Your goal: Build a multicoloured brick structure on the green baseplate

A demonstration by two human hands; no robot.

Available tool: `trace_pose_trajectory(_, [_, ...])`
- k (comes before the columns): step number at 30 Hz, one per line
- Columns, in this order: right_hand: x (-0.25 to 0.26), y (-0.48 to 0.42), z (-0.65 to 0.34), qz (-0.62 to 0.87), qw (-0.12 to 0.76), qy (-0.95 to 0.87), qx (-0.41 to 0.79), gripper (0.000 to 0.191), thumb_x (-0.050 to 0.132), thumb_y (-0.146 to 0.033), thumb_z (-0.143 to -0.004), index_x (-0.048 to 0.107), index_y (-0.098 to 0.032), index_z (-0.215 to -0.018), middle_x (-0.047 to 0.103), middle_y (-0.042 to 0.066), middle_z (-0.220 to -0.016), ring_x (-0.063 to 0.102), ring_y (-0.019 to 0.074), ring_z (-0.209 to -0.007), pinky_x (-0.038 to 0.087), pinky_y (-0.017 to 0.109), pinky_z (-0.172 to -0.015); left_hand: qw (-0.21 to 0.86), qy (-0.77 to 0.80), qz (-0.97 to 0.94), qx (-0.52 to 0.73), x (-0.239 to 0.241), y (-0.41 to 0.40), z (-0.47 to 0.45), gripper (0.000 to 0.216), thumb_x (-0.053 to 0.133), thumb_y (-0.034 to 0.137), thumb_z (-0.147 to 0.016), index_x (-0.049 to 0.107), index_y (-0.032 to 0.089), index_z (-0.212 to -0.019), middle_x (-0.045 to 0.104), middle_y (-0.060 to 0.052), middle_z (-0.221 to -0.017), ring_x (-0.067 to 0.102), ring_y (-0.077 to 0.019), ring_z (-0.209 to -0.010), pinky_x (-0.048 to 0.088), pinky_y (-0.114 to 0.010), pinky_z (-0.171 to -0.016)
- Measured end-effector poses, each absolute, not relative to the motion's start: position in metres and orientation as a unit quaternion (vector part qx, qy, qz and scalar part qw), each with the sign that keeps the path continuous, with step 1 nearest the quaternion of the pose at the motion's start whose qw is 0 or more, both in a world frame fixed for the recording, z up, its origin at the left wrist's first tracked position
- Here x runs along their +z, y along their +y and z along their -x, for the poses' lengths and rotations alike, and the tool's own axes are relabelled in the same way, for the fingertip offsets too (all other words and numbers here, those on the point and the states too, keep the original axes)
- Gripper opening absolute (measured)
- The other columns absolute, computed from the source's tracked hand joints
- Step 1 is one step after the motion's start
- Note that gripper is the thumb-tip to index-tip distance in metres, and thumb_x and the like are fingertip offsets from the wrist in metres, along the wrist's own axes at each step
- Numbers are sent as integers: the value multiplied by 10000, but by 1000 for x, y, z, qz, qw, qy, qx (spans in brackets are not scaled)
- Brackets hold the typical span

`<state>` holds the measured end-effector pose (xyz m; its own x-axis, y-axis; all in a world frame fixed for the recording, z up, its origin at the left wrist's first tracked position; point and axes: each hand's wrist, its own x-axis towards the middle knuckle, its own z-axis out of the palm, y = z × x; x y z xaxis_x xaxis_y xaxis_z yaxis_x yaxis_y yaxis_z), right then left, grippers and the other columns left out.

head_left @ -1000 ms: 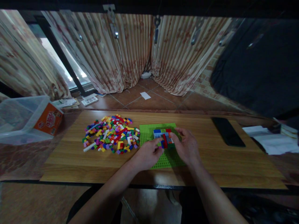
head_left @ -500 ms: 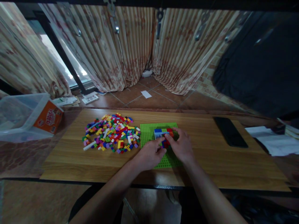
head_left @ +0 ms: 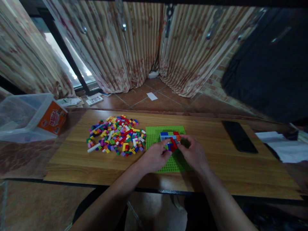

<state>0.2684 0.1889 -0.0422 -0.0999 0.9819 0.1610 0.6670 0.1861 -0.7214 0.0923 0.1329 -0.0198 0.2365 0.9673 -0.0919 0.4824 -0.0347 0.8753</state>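
A small build of toy building bricks in blue, white, green, red and orange stands on a green baseplate. My left hand curls at its near left side, with the fingertips pressed against it. From the right, my right hand grips the build between thumb and fingers. A red brick shows between the two hands, on the near part of the build. The undersides of my fingers and part of the build are hidden.
Left of the baseplate lies a wide heap of loose coloured bricks. A black phone rests on the wooden table at the right, with white papers beyond it. A clear plastic bin with an orange label stands at far left.
My right thumb has shifted from the top of the build to its near right side, uncovering the red brick. My left hand stays about where it was. The view has shifted slightly.
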Motion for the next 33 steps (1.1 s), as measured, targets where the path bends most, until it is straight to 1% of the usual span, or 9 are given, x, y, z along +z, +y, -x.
trace_pose_trajectory(5, [-41,187,-265,594,311,-702,239,370,615,-347,-731,671,-193,-1063,660,121,-1104,588,275,-1044,435,470,-926,417,546,-668,287,-19,134,-92,555,504,234,-849,452,108,-1388,509,40,-570,480,-124,-529,365,-233,-539])
trace_pose_trajectory(11, [-40,185,-265,597,300,-707,234,415,615,-365,-737,654,-186,-1110,656,134,-1130,584,286,-1060,430,480,-934,402,550,-673,287,-18,134,-92,506,502,243,-849,510,128,-1342,547,24,-596,510,-138,-556,403,-247,-571])
trace_pose_trajectory(14, [-39,185,-264,602,294,-703,239,417,608,-368,-743,654,-178,-1112,653,138,-1139,580,288,-1073,430,474,-934,398,552,-674,289,-17,135,-92,510,502,229,-843,509,122,-1341,562,17,-608,522,-143,-570,419,-254,-595])
trace_pose_trajectory(17, [-38,187,-265,606,293,-699,240,409,592,-384,-759,659,-171,-1102,658,142,-1122,584,290,-1061,434,471,-925,400,546,-678,285,-16,135,-92,516,499,222,-841,500,125,-1347,563,19,-606,524,-143,-564,416,-253,-590])
trace_pose_trajectory(20, [-38,188,-264,601,304,-697,246,425,554,-434,-797,658,-152,-1097,662,153,-1112,587,290,-1061,426,468,-938,407,545,-679,278,-15,134,-92,534,489,227,-846,472,118,-1368,541,33,-582,501,-134,-530,392,-243,-554])
trace_pose_trajectory(22, [-38,188,-262,601,307,-697,242,462,532,-486,-815,654,-148,-1104,655,161,-1123,574,297,-1082,417,475,-950,409,541,-680,279,-14,134,-92,525,482,234,-853,473,116,-1364,532,37,-575,492,-129,-521,380,-239,-542])
trace_pose_trajectory(25, [-37,187,-257,617,296,-693,227,534,536,-547,-806,643,-136,-1129,634,177,-1154,546,314,-1113,401,487,-969,407,538,-679,288,-14,134,-92,517,492,231,-848,484,125,-1354,540,35,-583,506,-132,-543,393,-242,-561])
trace_pose_trajectory(28, [-37,185,-252,626,283,-694,216,570,550,-556,-793,635,-121,-1151,621,180,-1172,524,323,-1133,380,486,-995,407,542,-677,286,-15,135,-91,528,498,223,-840,482,133,-1360,561,27,-599,521,-138,-564,412,-247,-585])
trace_pose_trajectory(33, [-37,183,-248,635,277,-691,206,580,542,-539,-794,627,-100,-1164,612,180,-1185,495,333,-1154,360,486,-1012,402,551,-680,270,-15,135,-93,548,493,225,-840,466,106,-1375,586,9,-625,525,-146,-580,429,-261,-614])
